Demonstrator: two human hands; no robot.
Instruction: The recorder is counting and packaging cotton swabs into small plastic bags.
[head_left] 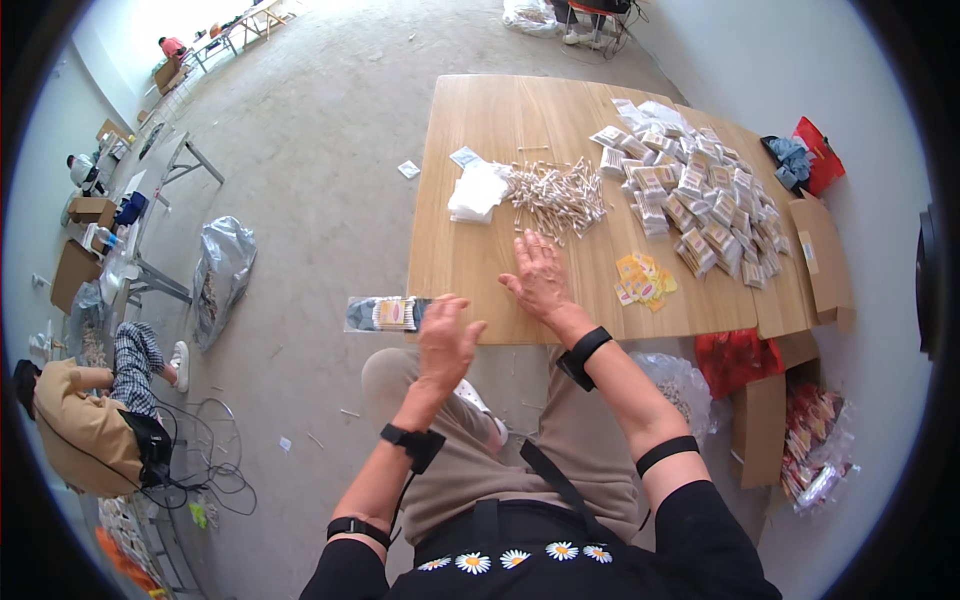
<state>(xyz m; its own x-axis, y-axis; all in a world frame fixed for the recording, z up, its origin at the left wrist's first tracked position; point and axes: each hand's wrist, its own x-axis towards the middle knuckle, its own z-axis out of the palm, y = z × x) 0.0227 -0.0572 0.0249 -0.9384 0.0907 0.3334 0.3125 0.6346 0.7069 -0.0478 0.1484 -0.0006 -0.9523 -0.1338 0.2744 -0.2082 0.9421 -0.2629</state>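
Loose cotton swabs (560,192) lie in a tangled heap on the wooden table. Below that heap my right hand (540,277) rests with fingers stretched out, its fingertips at the nearest swabs. My left hand (446,340) is at the table's near left edge, fingers apart and thumb spread, and nothing shows in its grasp. Just left of it, a small pack of cotton swabs (394,314) with a yellow-and-white label sits on a dark flat piece jutting past the edge. Left of the heap are stacked clear plastic bags (478,192). Small yellow labels (643,280) are scattered to the right.
A large mound of filled swab packs (705,190) covers the table's right side. Beside it stand an open cardboard box (822,255) and a red bag (820,158). A seated person (90,420) is at the left, with cables (215,440) on the floor nearby.
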